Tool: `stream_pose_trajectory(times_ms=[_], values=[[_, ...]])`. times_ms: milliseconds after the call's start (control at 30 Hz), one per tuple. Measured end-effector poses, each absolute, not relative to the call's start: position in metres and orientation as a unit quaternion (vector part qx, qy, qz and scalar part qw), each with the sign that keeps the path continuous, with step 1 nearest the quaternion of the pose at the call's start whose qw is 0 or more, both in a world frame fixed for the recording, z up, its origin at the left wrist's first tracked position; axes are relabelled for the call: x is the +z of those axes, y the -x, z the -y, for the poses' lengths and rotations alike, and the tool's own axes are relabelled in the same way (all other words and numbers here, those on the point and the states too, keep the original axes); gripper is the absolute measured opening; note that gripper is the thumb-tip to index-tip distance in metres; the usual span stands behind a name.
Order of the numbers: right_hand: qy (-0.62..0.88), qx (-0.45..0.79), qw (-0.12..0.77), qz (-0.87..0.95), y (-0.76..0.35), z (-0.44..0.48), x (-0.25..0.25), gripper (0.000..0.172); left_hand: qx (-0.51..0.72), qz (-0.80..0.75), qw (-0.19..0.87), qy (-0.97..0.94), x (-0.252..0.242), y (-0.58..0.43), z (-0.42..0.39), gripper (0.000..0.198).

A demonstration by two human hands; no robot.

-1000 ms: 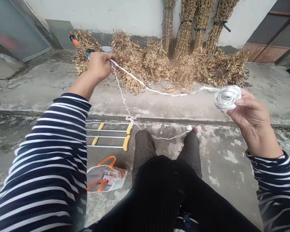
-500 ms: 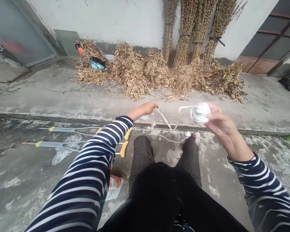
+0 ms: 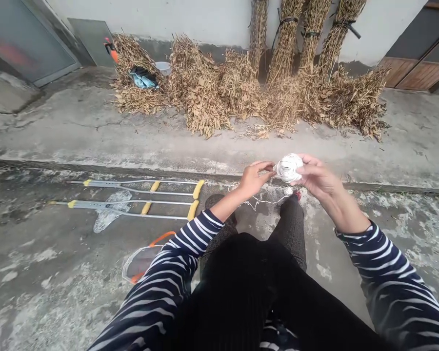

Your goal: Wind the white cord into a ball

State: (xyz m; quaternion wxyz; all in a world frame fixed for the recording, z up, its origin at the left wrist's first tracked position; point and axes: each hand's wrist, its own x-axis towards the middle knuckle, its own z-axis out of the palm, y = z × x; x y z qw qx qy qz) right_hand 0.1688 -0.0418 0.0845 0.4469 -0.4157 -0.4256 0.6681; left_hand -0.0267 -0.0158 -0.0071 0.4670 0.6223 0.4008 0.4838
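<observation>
A white ball of cord point(image 3: 289, 168) is gripped by my right hand point(image 3: 320, 183), its fingers curled round the ball's right side. My left hand point(image 3: 255, 179) is at the ball's left side, with thumb and fingers pinched on the cord close to where it leaves the ball. Below my hands a loose length of white cord point(image 3: 265, 200) trails over the ground between my feet. It leads to a small white bundle point(image 3: 288, 191) beside my right shoe point(image 3: 297, 195).
Two crutches point(image 3: 131, 204) with yellow pads lie at the left, over a clear plastic sheet point(image 3: 109, 214). An orange-handled bag point(image 3: 139, 263) is near my left arm. Ahead, dry plant stalks point(image 3: 205, 87) line a raised concrete ledge point(image 3: 161, 141); tied bundles point(image 3: 285, 44) lean on the wall.
My left hand has moved right, from well apart to right beside the ball. The cord that hung slack between my hands is now short. The right hand shifted slightly left, still holding the ball.
</observation>
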Motion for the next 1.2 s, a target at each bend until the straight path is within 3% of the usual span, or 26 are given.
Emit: stream_pose_trajectory(times_ms=[233,367,533,600,733,867,1000,1200], values=[[0.43,0.657,0.447,0.429,-0.182,0.038,0.08,0.039,0.39,-0.275,0.726,-0.495,-0.003,0.048,0.016,0.024],[0.444,0.64,0.461,0.426,-0.19,0.037,0.073,0.037,0.327,-0.218,0.793,-0.465,0.007,0.079,0.014,0.031],[0.465,0.62,0.471,0.42,-0.197,0.037,0.06,0.04,0.34,-0.237,0.774,-0.479,0.016,0.118,0.009,0.044],[0.473,0.609,0.484,0.414,-0.197,0.037,0.055,0.04,0.368,-0.249,0.752,-0.486,0.022,0.126,0.008,0.036],[0.485,0.601,0.49,0.404,-0.188,0.043,0.046,0.04,0.545,-0.285,0.656,-0.438,0.042,0.116,0.006,0.016],[0.472,0.626,0.455,0.422,-0.177,0.053,0.043,0.043,0.62,-0.297,0.599,-0.41,0.051,0.087,-0.006,0.033],[0.44,0.654,0.425,0.445,-0.175,0.059,0.047,0.042,0.593,-0.341,0.59,-0.43,0.024,0.065,-0.024,0.043],[0.42,0.666,0.45,0.421,-0.189,0.05,0.048,0.037,0.44,-0.38,0.638,-0.505,-0.038,0.066,-0.019,0.033]])
